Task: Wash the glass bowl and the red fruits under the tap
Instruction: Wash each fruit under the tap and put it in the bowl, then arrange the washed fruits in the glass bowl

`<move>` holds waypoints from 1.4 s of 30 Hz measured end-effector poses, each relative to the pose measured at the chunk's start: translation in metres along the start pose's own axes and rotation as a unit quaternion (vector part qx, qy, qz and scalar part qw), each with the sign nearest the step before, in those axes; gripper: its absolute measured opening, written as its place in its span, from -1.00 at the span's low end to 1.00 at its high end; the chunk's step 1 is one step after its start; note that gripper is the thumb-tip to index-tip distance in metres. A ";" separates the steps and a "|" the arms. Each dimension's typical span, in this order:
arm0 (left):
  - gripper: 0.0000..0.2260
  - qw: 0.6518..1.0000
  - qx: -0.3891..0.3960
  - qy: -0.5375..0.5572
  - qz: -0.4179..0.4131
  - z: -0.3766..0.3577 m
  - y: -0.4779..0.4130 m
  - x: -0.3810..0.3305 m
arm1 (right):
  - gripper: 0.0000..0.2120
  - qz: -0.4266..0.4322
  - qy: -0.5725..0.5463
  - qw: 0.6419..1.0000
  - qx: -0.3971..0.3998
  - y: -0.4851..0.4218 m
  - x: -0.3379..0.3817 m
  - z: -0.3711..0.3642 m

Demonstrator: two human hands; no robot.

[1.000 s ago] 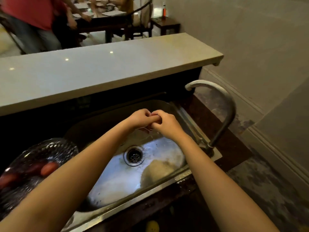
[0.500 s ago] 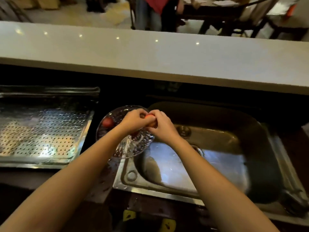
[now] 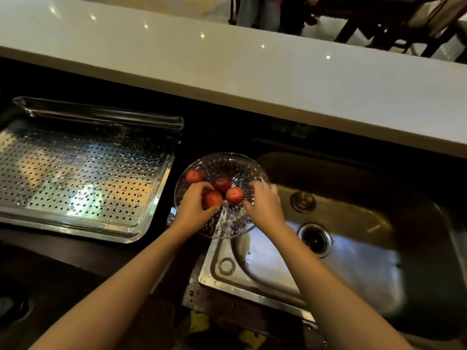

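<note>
Now left hand curled round red fruit inside glass bowl; right hand loose alongside.

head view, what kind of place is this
Most likely a kitchen wash area: a steel sink, a perforated draining tray beside it, and a pale counter with dining chairs beyond.
</note>
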State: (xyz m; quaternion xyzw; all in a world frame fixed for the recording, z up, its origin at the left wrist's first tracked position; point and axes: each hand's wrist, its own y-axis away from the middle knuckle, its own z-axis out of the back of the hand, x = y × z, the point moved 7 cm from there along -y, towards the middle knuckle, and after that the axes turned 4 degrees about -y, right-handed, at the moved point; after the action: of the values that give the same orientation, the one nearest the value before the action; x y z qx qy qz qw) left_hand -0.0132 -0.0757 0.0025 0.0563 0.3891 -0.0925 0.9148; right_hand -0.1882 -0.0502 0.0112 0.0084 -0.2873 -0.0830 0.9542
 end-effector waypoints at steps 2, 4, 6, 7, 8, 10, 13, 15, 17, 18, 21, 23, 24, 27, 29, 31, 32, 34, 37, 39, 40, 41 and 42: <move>-0.56 1.000 -0.003 0.003 -0.006 -0.002 -0.001 0.004 | -0.60 -0.011 0.040 0.999 -0.014 0.002 -0.006 -0.003; -0.53 1.000 0.013 -0.005 -0.011 -0.004 -0.002 0.007 | -0.65 -0.016 0.070 0.997 -0.017 0.003 -0.010 -0.007; -0.48 0.999 0.042 -0.016 -0.012 -0.006 -0.003 0.009 | -0.65 -0.009 0.089 0.996 -0.017 0.003 -0.010 -0.010; -0.44 0.998 0.054 -0.018 -0.011 -0.007 -0.003 0.010 | -0.65 -0.005 0.091 0.996 -0.020 0.003 -0.010 -0.010; -0.41 0.998 0.060 -0.019 -0.011 -0.006 -0.002 0.010 | -0.65 -0.004 0.089 0.996 -0.027 0.003 -0.010 -0.010; -0.38 0.999 0.040 -0.024 -0.006 0.002 0.000 0.011 | -0.64 -0.013 0.083 0.995 -0.055 0.002 -0.012 -0.005; -0.46 0.996 -0.036 -0.057 0.061 0.020 0.009 0.029 | -0.63 -0.059 0.076 0.989 -0.110 -0.002 -0.020 0.008; -0.45 0.988 -0.037 -0.057 0.139 0.021 0.020 0.046 | -0.60 -0.102 0.040 0.987 -0.114 -0.006 -0.028 0.012; -0.40 0.981 -0.011 -0.046 0.189 0.013 0.029 0.056 | -0.59 -0.141 -0.021 0.987 -0.075 -0.012 -0.038 0.004; -0.37 0.980 -0.009 -0.033 0.195 0.010 0.029 0.057 | -0.60 -0.157 -0.054 0.985 -0.051 -0.015 -0.043 -0.002; -0.33 0.983 -0.032 0.034 0.175 0.006 0.012 0.051 | -0.70 -0.172 -0.153 0.972 -0.047 -0.022 -0.053 -0.012; -0.29 0.987 -0.042 0.043 0.148 0.005 -0.001 0.045 | -0.77 -0.163 -0.212 0.961 -0.075 -0.023 -0.055 -0.013; -0.27 0.990 -0.044 0.026 0.134 0.004 -0.007 0.042 | -0.79 -0.162 -0.239 0.954 -0.085 -0.022 -0.056 -0.015; -0.23 0.992 -0.039 -0.074 0.092 -0.001 -0.020 0.033 | -0.81 -0.171 -0.314 0.930 -0.089 -0.020 -0.059 -0.023; -0.19 0.989 -0.037 -0.125 0.070 -0.006 -0.025 0.027 | -0.80 -0.170 -0.344 0.919 -0.093 -0.020 -0.061 -0.026; -0.14 0.987 -0.034 -0.149 0.055 -0.012 -0.026 0.020 | -0.83 -0.166 -0.366 0.910 -0.098 -0.019 -0.061 -0.028; -0.12 0.986 -0.028 -0.157 0.047 -0.017 -0.026 0.015 | -0.84 -0.163 -0.377 0.906 -0.102 -0.018 -0.061 -0.027; -0.12 0.983 -0.015 -0.183 0.025 -0.027 -0.024 0.002 | -0.83 -0.158 -0.383 0.903 -0.112 -0.014 -0.062 -0.024; -0.17 0.969 -0.017 -0.244 -0.014 -0.040 -0.020 -0.023 | -0.81 -0.152 -0.383 0.902 -0.128 -0.005 -0.063 -0.009; -0.25 0.968 -0.024 -0.248 -0.031 -0.047 -0.016 -0.042 | -0.82 -0.151 -0.395 0.896 -0.136 0.005 -0.069 0.006; -0.27 0.969 -0.026 -0.244 -0.041 -0.052 -0.015 -0.052 | -0.84 -0.154 -0.395 0.895 -0.142 0.010 -0.074 0.015; -0.29 0.969 -0.025 -0.240 -0.051 -0.057 -0.013 -0.062 | -0.85 -0.161 -0.387 0.895 -0.151 0.016 -0.081 0.025; -0.31 0.970 -0.022 -0.233 -0.060 -0.064 -0.011 -0.074 | -0.85 -0.170 -0.377 0.896 -0.163 0.023 -0.088 0.037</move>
State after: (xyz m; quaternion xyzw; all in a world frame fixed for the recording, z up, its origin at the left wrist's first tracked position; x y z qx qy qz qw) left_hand -0.1102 -0.0658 0.0114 -0.0110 0.1694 -0.1495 0.9741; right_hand -0.2775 -0.0120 -0.0042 -0.1301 -0.6021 -0.2866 0.7338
